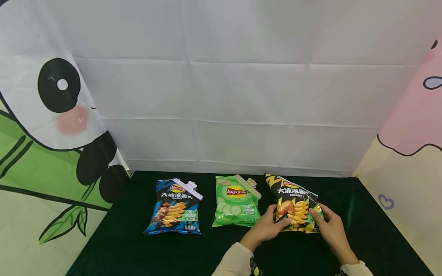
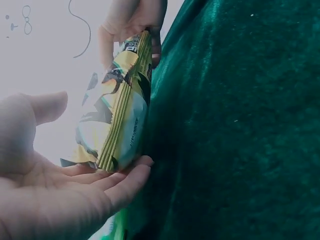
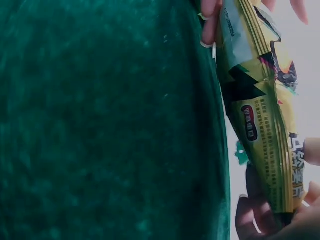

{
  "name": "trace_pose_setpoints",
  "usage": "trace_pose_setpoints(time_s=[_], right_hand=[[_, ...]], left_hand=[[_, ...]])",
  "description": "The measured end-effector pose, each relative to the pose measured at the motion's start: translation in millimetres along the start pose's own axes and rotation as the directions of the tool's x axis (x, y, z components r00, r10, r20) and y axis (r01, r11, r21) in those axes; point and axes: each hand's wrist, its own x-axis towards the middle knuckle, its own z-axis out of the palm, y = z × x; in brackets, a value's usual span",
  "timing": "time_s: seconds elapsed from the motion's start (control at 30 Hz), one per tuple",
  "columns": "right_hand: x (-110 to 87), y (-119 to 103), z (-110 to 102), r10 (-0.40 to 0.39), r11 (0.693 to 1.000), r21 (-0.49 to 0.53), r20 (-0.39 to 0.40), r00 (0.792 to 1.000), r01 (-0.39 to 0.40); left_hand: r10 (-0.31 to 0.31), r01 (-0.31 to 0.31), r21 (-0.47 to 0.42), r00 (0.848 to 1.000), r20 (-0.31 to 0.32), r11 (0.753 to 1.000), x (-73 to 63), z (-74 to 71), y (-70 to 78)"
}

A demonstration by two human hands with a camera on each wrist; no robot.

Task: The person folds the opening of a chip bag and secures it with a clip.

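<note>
A black and yellow bag of potato chips (image 1: 292, 207) is at the right of the table, its upper edge slanting down to the right. My right hand (image 1: 329, 226) pinches the bag's lower right side, thumb on the front and fingers behind. At the lower left side is my left hand (image 1: 267, 227). In the left wrist view, the left hand's fingers (image 2: 125, 187) lie fairly straight against the bag's end, and its thumb stands apart from it. The right wrist view shows the bag's bottom seam (image 3: 277, 125) running between both hands.
A green chip bag (image 1: 235, 205) with a pale clip (image 1: 248, 186) at its top corner lies left of my hands. Farther left lies a blue chip bag (image 1: 176, 211) with a white clip (image 1: 188, 189). Dark green cloth (image 1: 138, 253) covers the table; a white curtain (image 1: 241, 96) hangs behind.
</note>
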Motion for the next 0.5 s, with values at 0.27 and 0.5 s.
trace_pose_setpoints(time_s=[0.27,0.5], right_hand=[[1.3,9,7,0.032,0.998,-0.053,0.056,0.998,-0.029],[2.0,12,6,0.015,0.994,-0.106,0.083,0.996,-0.006]], left_hand=[[-0.047,0.047,0.024,0.999,0.014,0.999,-6.0,2.9,-6.8],[-0.039,0.038,0.028,0.999,0.033,0.999,-11.2,3.7,-4.9]])
